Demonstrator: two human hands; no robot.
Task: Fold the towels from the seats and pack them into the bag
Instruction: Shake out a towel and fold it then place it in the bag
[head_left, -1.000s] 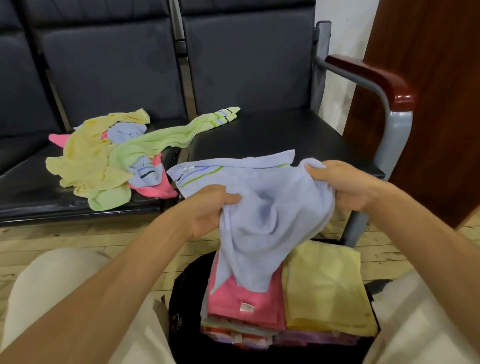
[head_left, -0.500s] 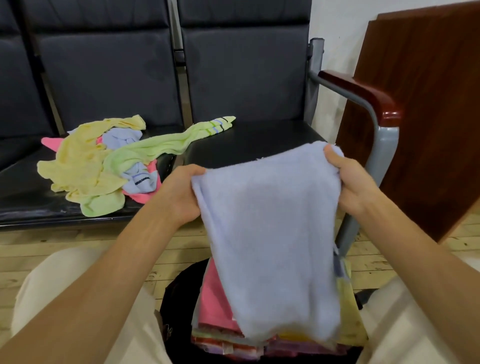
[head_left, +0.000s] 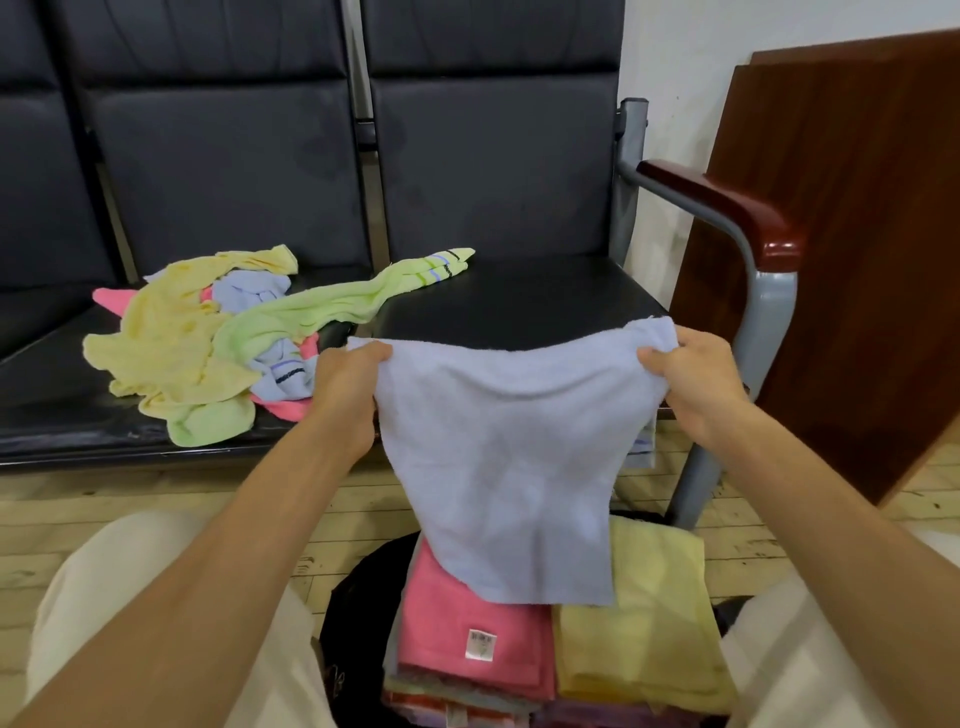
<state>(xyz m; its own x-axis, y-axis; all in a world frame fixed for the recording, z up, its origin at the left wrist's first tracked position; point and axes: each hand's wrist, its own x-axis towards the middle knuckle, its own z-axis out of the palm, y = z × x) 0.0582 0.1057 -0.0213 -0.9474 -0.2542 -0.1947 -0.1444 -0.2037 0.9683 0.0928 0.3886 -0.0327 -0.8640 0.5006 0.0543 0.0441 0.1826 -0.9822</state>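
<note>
Roughly midway seemed a fair judgement of the task. Largest in view, the dark seats (head_left: 519, 306) ran across the upper half of the frame, and at left of centre they bore a loose pile of unfolded towels (head_left: 208, 338), yellow, green, pink and lilac, with one green towel (head_left: 343, 301) trailing toward the middle; all of these were left to fold. At the bottom centre stood the black bag (head_left: 353, 623), open, holding folded towels in stacks: a pink folded towel (head_left: 467, 623) topped the left stack and a yellow folded towel (head_left: 649, 623) the right. Above the bag, in the middle of the frame, hung the lilac towel (head_left: 509, 467), spread by its top edge. The left hand (head_left: 343, 389) pinched its left corner and the right hand (head_left: 696, 379) gripped its right corner, fingers curled round the cloth.
</note>
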